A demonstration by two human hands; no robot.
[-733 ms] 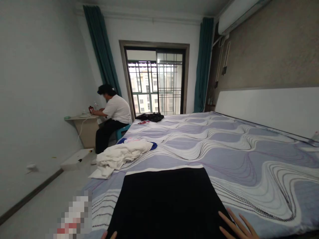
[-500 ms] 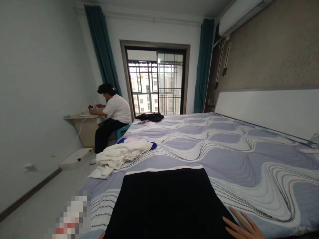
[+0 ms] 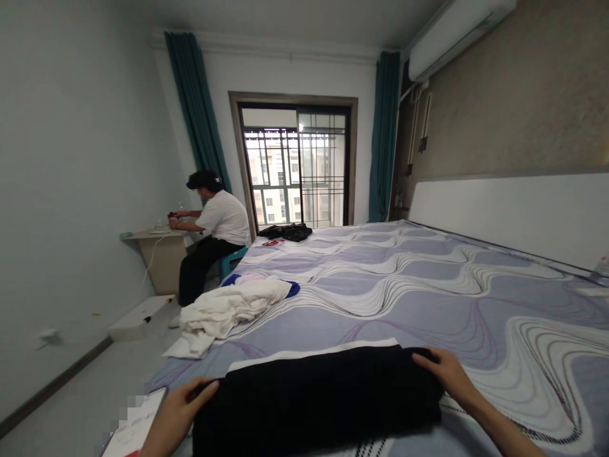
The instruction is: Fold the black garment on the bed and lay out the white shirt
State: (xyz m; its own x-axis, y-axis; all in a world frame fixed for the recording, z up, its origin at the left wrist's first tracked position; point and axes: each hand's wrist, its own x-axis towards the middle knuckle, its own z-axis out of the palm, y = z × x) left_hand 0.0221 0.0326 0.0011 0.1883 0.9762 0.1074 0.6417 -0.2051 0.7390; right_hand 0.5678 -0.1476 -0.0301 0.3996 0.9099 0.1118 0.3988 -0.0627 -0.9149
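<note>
A black garment (image 3: 314, 397) with a white edge along its far side lies on the patterned bed sheet (image 3: 361, 285), its near part lifted and folded over. My left hand (image 3: 178, 409) pinches its left corner between thumb and fingers. At the opposite corner, my right hand (image 3: 440, 368) grips the cloth the same way. A crumpled white garment (image 3: 233, 308) with blue parts sits on the bed beyond my left hand.
At a small desk (image 3: 162, 254) a person (image 3: 219, 216) in a white top sits on a blue stool (image 3: 233, 259). A dark bag (image 3: 290, 231) rests at the bed's far edge. A white box (image 3: 140, 316) stands on the floor at left.
Both hands have come up to the garment's corners and taken hold. Its near edge has been raised and folded away from me, so it covers less of the bed.
</note>
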